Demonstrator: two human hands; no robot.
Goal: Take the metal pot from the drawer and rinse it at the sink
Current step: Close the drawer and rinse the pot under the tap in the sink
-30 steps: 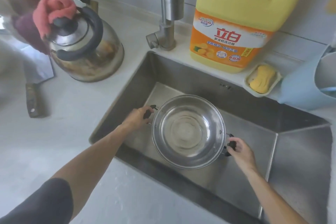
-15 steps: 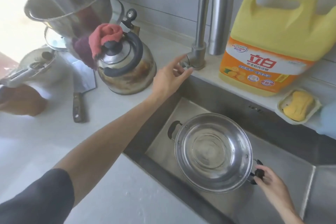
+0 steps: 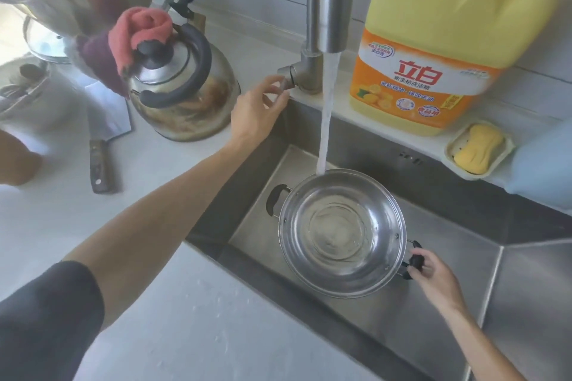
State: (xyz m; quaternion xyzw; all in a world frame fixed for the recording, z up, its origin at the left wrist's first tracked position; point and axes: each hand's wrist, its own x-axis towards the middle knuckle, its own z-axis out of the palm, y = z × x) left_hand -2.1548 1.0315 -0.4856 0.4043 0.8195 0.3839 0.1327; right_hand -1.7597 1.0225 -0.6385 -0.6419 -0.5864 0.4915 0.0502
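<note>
The shiny metal pot [image 3: 342, 233] sits in the steel sink [image 3: 448, 284], open side up, with black handles on its left and right. My right hand [image 3: 431, 272] grips the pot's right handle. My left hand [image 3: 258, 108] reaches up to the tap lever [image 3: 286, 79], fingers pinched on it. Water [image 3: 326, 114] streams from the tap spout [image 3: 329, 0] and lands at the pot's far rim.
A kettle [image 3: 182, 93] with a pink cloth on top stands left of the tap. A cleaver [image 3: 103, 139] lies on the white counter [image 3: 192, 318]. A big yellow detergent jug [image 3: 433, 40] and a soap dish [image 3: 476, 150] line the sink's back ledge.
My left hand left the pot's left handle and rose to the tap lever. Water now runs from the spout. My right hand kept hold of the right handle.
</note>
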